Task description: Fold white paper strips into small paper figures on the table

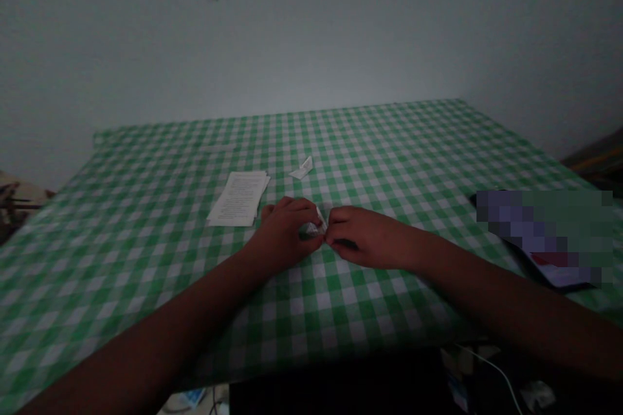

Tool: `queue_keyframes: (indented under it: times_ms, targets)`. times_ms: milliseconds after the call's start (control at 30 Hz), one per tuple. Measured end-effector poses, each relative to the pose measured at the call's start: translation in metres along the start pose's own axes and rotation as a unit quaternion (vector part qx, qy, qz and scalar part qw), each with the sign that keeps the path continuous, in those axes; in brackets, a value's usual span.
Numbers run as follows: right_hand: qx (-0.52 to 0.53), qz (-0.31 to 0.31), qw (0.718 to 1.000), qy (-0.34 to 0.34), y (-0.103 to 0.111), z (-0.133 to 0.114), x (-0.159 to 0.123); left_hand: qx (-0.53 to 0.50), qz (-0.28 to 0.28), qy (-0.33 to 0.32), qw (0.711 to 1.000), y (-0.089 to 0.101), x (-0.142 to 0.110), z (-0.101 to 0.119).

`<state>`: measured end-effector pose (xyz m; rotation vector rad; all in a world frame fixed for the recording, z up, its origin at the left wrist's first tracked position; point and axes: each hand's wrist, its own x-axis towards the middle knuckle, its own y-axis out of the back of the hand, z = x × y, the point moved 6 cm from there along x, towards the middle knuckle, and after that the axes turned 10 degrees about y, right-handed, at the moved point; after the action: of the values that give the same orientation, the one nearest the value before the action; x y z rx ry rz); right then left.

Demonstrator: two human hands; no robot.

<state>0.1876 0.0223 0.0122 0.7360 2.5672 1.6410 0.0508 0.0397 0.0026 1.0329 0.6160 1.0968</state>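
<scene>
With my left hand (pixel 282 230) I am curling the fingers and thumb around a small paper (pixel 313 228), mostly hidden; with my right hand (pixel 365 237) I am pinching its near-right edge, fingertips almost closed. The paper is lying low over the green-checked tablecloth (pixel 384 155). Just beyond, a folded paper piece (pixel 304 169) is resting. Left of it, a stack of sheets (pixel 239 199) is showing printed lines too small to read. Far right, a dark-edged device (pixel 535 233) is showing only blurred blocks.

Paper stack (pixel 237 200) blocks left of the hands (pixel 280 235) (pixel 370 233), folded paper (pixel 303 171) ahead; tablecloth (pixel 403 165) lies open ahead-right
</scene>
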Motion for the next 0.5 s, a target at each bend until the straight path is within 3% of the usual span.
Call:
queue_keyframes:
  times_ms: [233, 500]
  targets:
    - [-0.052, 0.008, 0.999, -0.005, -0.0045, 0.0000, 0.0008, 0.002, -0.008, -0.007, 1.000, -0.0003, 0.0009, -0.0027]
    - [-0.040, -0.022, 0.999, -0.024, -0.0046, 0.0013, -0.0006, 0.016, -0.008, -0.004, 1.000, -0.0010, 0.0012, -0.0056]
